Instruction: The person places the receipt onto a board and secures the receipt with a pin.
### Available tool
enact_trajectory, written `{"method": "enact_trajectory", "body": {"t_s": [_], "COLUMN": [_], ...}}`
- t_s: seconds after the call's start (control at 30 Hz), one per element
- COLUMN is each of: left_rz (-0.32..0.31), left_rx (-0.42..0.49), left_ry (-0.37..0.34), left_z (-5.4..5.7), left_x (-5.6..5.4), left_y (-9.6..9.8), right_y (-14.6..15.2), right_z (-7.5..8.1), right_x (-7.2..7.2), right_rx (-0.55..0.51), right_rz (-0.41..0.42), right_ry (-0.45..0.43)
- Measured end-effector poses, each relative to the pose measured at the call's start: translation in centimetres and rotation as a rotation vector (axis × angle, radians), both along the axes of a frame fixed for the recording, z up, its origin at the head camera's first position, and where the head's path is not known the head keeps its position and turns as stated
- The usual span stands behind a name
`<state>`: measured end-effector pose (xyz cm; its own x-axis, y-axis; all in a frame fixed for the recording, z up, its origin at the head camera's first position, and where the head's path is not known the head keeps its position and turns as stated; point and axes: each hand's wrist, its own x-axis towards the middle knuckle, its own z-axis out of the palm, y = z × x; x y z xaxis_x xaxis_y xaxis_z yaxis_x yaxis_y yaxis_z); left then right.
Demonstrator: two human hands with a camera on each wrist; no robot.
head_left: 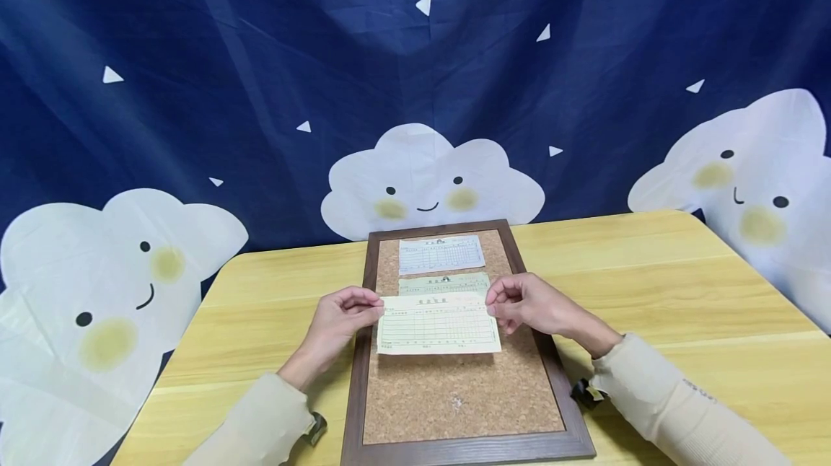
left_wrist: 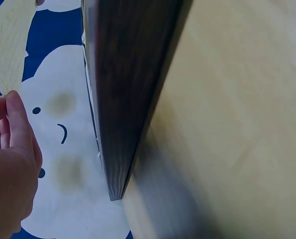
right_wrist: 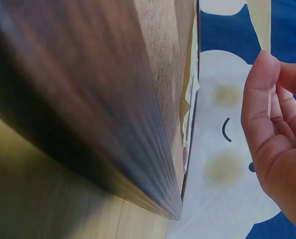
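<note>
A pale yellow printed form slip [head_left: 438, 325] is stretched between both hands above a framed cork board [head_left: 461, 401]. Its left edge is pinched between thumb and fingers of my left hand [head_left: 340, 322]. My right hand [head_left: 535, 307] pinches the right edge near the upper corner. In the left wrist view the slip [left_wrist: 11, 45] hangs off the left fingertips, and in the right wrist view its edge [right_wrist: 262, 25] shows above the right thumb. On the board lie a bluish-white slip [head_left: 441, 255] at the top and a greenish slip [head_left: 448, 283] below it, partly covered by the held one.
The board's dark wooden frame [head_left: 360, 379] rests on a light wood table [head_left: 649, 293]. A small whitish mark [head_left: 456, 402] shows on the lower cork. Behind the table hangs a navy curtain [head_left: 363, 40] printed with smiling clouds.
</note>
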<state>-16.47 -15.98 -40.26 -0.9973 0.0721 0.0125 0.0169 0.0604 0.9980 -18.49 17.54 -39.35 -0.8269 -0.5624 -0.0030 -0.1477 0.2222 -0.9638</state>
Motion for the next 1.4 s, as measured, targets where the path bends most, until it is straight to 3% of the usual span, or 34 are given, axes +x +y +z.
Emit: {"method": "enact_trajectory", "body": {"t_s": [0.3, 0.57, 1.17, 1.4], "left_rz": [-0.035, -0.062, -0.139, -0.152], "left_rx": [-0.026, -0.083, -0.239, -0.257], "left_ry": [0.029, 0.029, 0.138, 0.141], "left_z": [0.0, -0.3, -0.7, -0.9], "left_x": [-0.2, -0.2, -0.2, -0.2], "left_y": [0.3, 0.8, 1.1, 1.0], "right_y": [0.2, 0.7, 1.1, 1.1], "right_z": [0.0, -0.2, -0.7, -0.7], "right_x": [-0.1, 0.0, 0.0, 0.0], "right_rx": [0.035, 0.047, 0.079, 0.09], "right_rz": [-0.018, -0.039, -0.06, -0.05], "right_ry": [0.031, 0.004, 0.004, 0.015]}}
